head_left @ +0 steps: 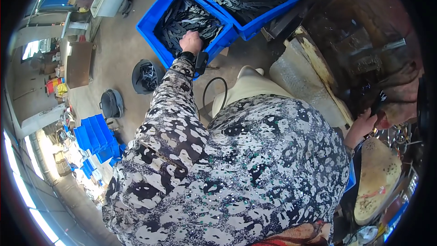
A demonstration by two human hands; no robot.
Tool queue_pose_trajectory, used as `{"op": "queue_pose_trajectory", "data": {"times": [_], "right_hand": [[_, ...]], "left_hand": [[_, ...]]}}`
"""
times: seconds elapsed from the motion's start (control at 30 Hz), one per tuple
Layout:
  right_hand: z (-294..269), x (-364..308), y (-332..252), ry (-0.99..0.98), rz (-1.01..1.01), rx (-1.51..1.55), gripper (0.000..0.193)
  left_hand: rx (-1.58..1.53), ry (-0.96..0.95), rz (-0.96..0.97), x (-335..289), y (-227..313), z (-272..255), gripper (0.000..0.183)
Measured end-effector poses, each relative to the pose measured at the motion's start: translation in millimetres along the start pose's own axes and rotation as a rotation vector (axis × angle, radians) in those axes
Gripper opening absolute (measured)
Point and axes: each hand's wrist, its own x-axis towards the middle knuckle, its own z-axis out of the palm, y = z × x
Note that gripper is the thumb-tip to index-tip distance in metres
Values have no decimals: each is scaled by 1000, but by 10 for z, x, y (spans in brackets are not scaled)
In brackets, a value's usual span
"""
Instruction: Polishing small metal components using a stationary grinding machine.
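My left hand (191,42) reaches down into a blue plastic bin (152,17) heaped with dark, flat metal pieces (175,11). Its fingers are curled among the pieces, and what they grip is hidden. A black band and a small dark box circle that wrist, with a black cable (215,79) looping near it. Off to the right, my right hand (362,127) is closed beside a dark, greasy machine (355,50). A dark, narrow piece (378,102) rises at its fingertips, too unclear to name.
A second blue bin (291,2) of similar pieces adjoins the first. Black buckets (135,78) stand on the floor at left, one holding metal scraps. Stacked blue crates (94,133) are farther left. A worn, padded seat (378,180) lies at lower right.
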Motion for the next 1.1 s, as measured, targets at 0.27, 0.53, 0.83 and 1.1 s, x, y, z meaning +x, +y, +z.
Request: {"op": "queue_pose_trajectory", "data": {"times": [0.27, 0.53, 0.83, 1.1], "right_hand": [[7, -7, 19, 11, 0, -12, 21], [5, -42, -211, 11, 38, -50, 20], [88, 9, 212, 45, -17, -21, 23], [97, 157, 845, -9, -1, 71, 25]], "left_hand": [[-102, 82, 326, 264, -45, 91, 21], [190, 59, 187, 332, 38, -211, 22], [230, 79, 130, 196, 308, 50, 24], [162, 325, 405, 546, -23, 503, 19]]}}
